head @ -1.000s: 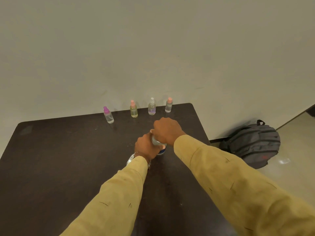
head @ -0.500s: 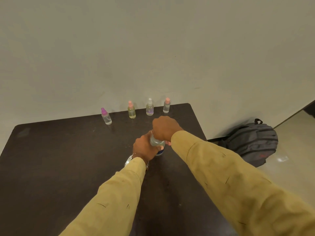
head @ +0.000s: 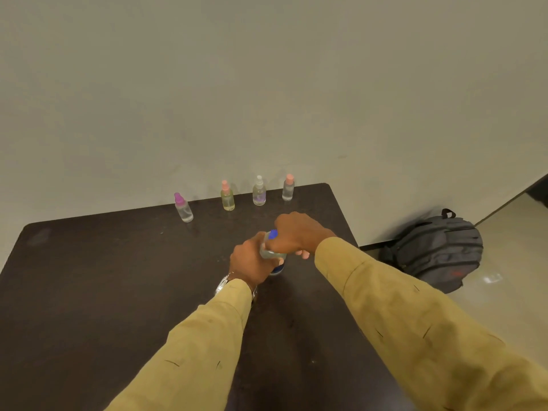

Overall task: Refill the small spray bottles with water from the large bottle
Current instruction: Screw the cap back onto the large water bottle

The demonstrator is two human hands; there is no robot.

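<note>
Left side of the frame: dark table (head: 89,277), nothing altered there. Along its far edge, upper centre, four spray bottles (head: 227,197) standing upright in a row, tops on, well apart from the hands, placed as they were half a second ago. None opened, so no filling begun.

Centre of the frame: left hand (head: 249,264) wrapped round the body of the large bottle (head: 271,256), holding it upright on the table, same as before. Just right of that and on top: right hand (head: 299,234) curled over the neck, gripping the cap (head: 272,234). New here: a sliver of blue cap showing at the left edge of the right hand, hidden a second ago. Knuckles rolled round too, with fingertips (head: 304,254) now peeking out underneath. Reads as a twist under way, loosening the cap, which is probably not off yet. Pouring to follow only after lifting it away.

Far right, on the floor: backpack (head: 436,250), untouched.
</note>
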